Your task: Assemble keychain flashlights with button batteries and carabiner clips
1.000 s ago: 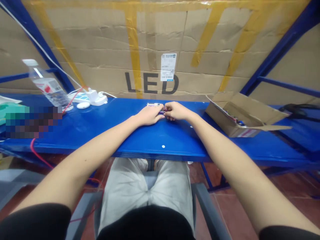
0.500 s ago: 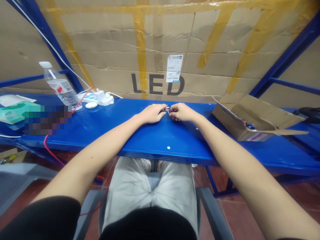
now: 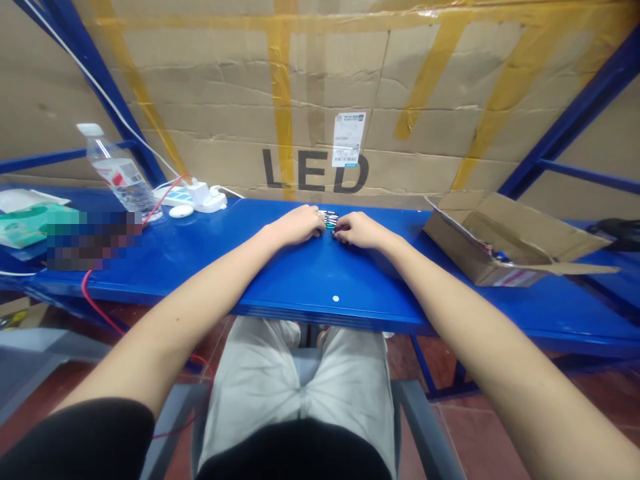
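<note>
Near the back of the blue table (image 3: 300, 280) lies a small cluster of thin, shiny, multicoloured sticks (image 3: 329, 219), too small to tell their kind. My left hand (image 3: 301, 225) rests at their left end, fingers curled in and touching or nearly touching them. What its fingertips hold, if anything, is hidden. Just to the right, my right hand (image 3: 365, 231) is closed in a pinch, with a small dark thing (image 3: 341, 230) showing at the fingertips. I cannot make out what that is.
An open cardboard box (image 3: 500, 257) with small parts stands to the right. On the left are a water bottle (image 3: 120, 173), a white power strip (image 3: 205, 199) and a green tissue pack (image 3: 30, 223). A large carton (image 3: 200, 100) backs the table.
My hands have drawn slightly apart, uncovering more of the thin sticks between them. My left fingers have curled in more. The objects on the table look unmoved.
</note>
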Demonstrator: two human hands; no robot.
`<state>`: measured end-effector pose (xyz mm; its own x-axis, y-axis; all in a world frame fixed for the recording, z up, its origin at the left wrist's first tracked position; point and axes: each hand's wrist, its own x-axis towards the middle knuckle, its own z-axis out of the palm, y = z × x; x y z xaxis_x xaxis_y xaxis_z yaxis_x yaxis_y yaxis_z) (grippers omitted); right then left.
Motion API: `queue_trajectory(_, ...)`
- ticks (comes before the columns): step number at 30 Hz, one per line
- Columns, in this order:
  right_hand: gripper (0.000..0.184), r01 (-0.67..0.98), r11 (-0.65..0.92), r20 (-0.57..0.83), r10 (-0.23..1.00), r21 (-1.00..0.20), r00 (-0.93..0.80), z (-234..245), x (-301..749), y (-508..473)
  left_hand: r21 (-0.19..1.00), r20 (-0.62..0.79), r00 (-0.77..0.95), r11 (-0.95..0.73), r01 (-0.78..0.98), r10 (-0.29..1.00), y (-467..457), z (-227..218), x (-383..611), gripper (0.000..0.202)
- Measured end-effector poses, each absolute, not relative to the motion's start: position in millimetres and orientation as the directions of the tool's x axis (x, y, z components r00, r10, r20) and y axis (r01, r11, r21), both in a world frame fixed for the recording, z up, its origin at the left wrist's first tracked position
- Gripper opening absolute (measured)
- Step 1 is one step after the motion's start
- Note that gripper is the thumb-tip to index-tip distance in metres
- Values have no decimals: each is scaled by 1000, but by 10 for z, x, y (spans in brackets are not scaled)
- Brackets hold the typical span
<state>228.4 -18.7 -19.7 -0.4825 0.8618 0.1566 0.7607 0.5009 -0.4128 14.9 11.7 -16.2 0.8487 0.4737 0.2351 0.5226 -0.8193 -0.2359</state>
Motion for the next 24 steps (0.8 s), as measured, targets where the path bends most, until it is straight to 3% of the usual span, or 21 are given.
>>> queue_trajectory(5, 14, 769, 517, 159, 853, -375, -496, -202, 2284, -192, -265, 215, 880, -842, 470, 424, 158, -156, 180, 20)
queue_trajectory(10, 14, 775, 494, 129, 865, -394, -486, -199, 2289, -195, -225, 207, 854, -826, 516, 477, 169, -122, 117, 16)
queue_trajectory(24, 17, 779, 472, 119, 876, -413, -467, -209, 2295, -186, 57, 102, 709, -716, 696, 698, 134, 31, -154, 17)
